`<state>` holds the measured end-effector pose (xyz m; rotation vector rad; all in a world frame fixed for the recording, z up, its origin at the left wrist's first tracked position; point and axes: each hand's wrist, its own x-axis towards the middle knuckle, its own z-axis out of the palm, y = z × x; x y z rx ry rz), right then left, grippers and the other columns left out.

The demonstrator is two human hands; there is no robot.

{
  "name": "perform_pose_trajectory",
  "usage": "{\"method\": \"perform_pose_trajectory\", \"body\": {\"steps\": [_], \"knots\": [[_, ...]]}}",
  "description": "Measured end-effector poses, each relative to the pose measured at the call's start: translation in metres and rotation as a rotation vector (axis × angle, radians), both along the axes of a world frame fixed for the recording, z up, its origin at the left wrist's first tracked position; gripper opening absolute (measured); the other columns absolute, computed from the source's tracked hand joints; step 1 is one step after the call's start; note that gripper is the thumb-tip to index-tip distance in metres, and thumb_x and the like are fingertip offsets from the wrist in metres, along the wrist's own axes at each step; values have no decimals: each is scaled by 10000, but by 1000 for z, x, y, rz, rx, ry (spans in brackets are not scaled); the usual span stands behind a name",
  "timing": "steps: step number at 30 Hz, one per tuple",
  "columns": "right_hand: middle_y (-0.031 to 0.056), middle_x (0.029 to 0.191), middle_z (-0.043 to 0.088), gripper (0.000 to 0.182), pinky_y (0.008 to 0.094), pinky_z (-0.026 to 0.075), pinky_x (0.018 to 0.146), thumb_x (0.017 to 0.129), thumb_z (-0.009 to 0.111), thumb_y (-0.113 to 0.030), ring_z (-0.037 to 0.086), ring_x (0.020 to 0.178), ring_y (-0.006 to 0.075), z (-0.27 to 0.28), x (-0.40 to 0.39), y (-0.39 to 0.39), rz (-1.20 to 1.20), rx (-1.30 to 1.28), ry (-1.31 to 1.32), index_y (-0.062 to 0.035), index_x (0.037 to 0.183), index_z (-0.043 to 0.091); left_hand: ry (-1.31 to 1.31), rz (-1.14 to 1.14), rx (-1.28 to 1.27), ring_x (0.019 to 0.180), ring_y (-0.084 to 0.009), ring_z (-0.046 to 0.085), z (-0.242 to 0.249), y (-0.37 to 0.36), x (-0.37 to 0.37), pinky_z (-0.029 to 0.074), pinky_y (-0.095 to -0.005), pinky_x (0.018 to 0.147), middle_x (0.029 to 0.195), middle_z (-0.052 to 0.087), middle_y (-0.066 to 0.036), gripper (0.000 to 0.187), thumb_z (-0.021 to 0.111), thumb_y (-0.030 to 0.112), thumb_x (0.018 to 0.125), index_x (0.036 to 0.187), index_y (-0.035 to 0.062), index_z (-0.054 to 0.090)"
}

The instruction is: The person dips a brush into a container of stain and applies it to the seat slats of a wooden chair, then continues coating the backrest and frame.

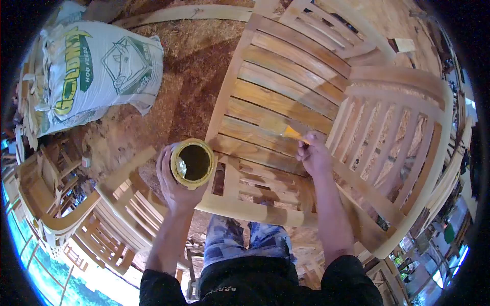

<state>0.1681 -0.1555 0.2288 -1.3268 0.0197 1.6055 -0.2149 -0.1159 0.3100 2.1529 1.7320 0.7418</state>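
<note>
A yellow can (pixel 192 163) of dark liquid is gripped by the left hand (pixel 176 186); a brush (pixel 283 130) is pinched in the right hand (pixel 315 155) over the chair (pixel 286 97). "HOG FEEDS" is printed on the sack (pixel 97 71).

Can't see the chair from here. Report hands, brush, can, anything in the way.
Left hand gripping open can. Right hand holding brush, bristles on chair seat slats. Nothing blocking the brush; feed sack lies off to the side.

The white sack (pixel 97 71) on the sawdust floor reads "HOG FEEDS"; its large yellow brand lettering is not legible.
</note>
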Motion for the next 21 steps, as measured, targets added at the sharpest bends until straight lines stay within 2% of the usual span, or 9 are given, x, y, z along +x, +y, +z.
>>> {"method": "perform_pose_trajectory", "body": {"steps": [2,5,8,11,14,16,18,20,21], "knots": [[72,809,624,210,338,506,540,955,718,-230,596,647,172,-41,2,-2,111,-25,-175,-88,1103,672,17,12,-50,1258,-471,560,3,-10,-4,473,-553,1086,1380,551,-269,999,950,256,675,1455,-60,412],[62,778,642,215,326,526,561,947,722,-171,606,638,141,-74,-26,9,123,-26,-374,-62,1131,698,-97,67,-184,1273,-471,550,-4,-31,-8,472,-551,1089,1393,541,-272,1007,949,273,673,1458,-59,413],[25,780,655,241,286,520,607,965,708,-136,612,683,109,-103,-50,26,341,9,-538,-40,1185,727,-121,91,-138,1286,-472,542,-12,-41,-3,472,-546,1091,1401,534,-274,1024,952,292,667,1463,-60,411],[13,770,662,222,284,520,620,955,724,-156,608,688,98,-113,-75,47,405,15,-634,-44,1145,743,-124,77,-156,1289,-472,541,-13,-42,3,472,-539,1093,1403,535,-273,1036,955,298,662,1467,-62,410],[2,797,683,222,278,528,630,947,738,-184,619,709,91,-148,-57,31,535,-8,-1034,-69,1136,757,-63,35,-130,1290,-469,542,-11,-41,6,475,-540,1090,1407,535,-269,1043,954,300,662,1470,-67,407],[-5,814,698,225,281,525,629,931,759,-204,623,729,85,-162,-12,-6,469,-9,-1137,-89,1125,763,-113,44,-132,1289,-468,543,-11,-42,5,479,-542,1085,1409,535,-268,1042,953,301,664,1469,-71,406],[6,854,717,198,286,520,647,932,750,-186,619,741,79,-185,47,-55,255,-134,-1031,-77,1097,758,-114,38,-133,1288,-467,544,-9,-43,4,481,-545,1081,1410,534,-268,1043,954,299,664,1469,-74,405],[5,862,708,164,284,514,670,935,746,-181,616,766,78,-162,90,-87,326,-314,-1270,-74,1059,753,-61,17,-128,1286,-466,544,-2,-40,4,481,-549,1079,1411,532,-270,1045,956,292,661,1469,-76,404],[2,866,704,158,278,516,685,936,746,-176,616,773,78,-154,89,-91,279,-218,-1204,-74,1056,752,-87,18,-139,1285,-466,543,-3,-42,3,479,-549,1080,1413,531,-271,1048,958,289,657,1469,-75,405]]}}
